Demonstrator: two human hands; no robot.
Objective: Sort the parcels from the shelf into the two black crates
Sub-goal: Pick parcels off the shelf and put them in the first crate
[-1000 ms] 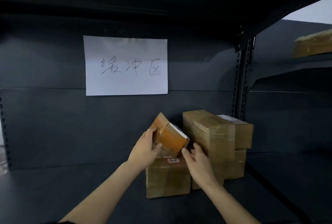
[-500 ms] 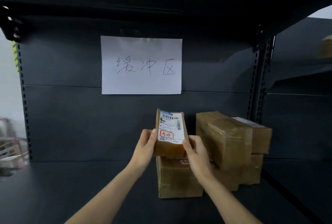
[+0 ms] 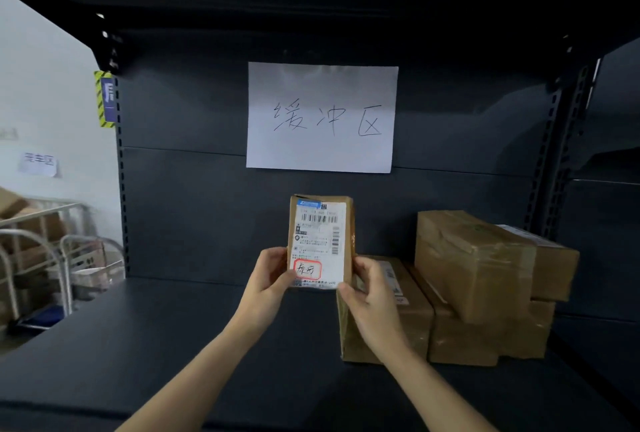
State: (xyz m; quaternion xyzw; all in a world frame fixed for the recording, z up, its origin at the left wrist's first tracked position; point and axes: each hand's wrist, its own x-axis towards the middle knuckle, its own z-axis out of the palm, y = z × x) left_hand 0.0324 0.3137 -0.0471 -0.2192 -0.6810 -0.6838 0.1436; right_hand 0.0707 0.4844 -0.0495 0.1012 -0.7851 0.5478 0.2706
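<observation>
Two hands on one carton. The left hand point(image 3: 268, 279), below the paper sign point(image 3: 322, 118) and a shade left of its middle, with thumb across the front and fingers curled behind the lower left edge of the held parcel point(image 3: 320, 241). The right hand point(image 3: 372, 296), below the sign's right half, in a matching pinch on the lower right edge and corner, thumb on the label side. Neither spread nor flat, both closed round the same box.

Held straight beneath the sign, clear above the shelf board point(image 3: 173, 345). Long axis upright, pointing at the sign's bottom edge, broad face turned to the camera. Gripped only along the bottom third, so probably a little top-heavy above the fingers. Equally near both hands, sitting between them. No further reach needed by the look of it, only a carry away from the shelf. No black crates in view, so cannot tell which way to turn or which hand should lead.

A small brown carton with glossy tape down its right side. White shipping label over most of the face, with a blue strip on top, barcodes and print too fine to read. At the label's lower left, a handwritten mark in a red ring point(image 3: 307, 269), likely the sorting cue.

Further right, below the sign's right corner and beyond, a stack of parcels point(image 3: 474, 265) on the board, taped brown cartons, one lying across another.
</observation>
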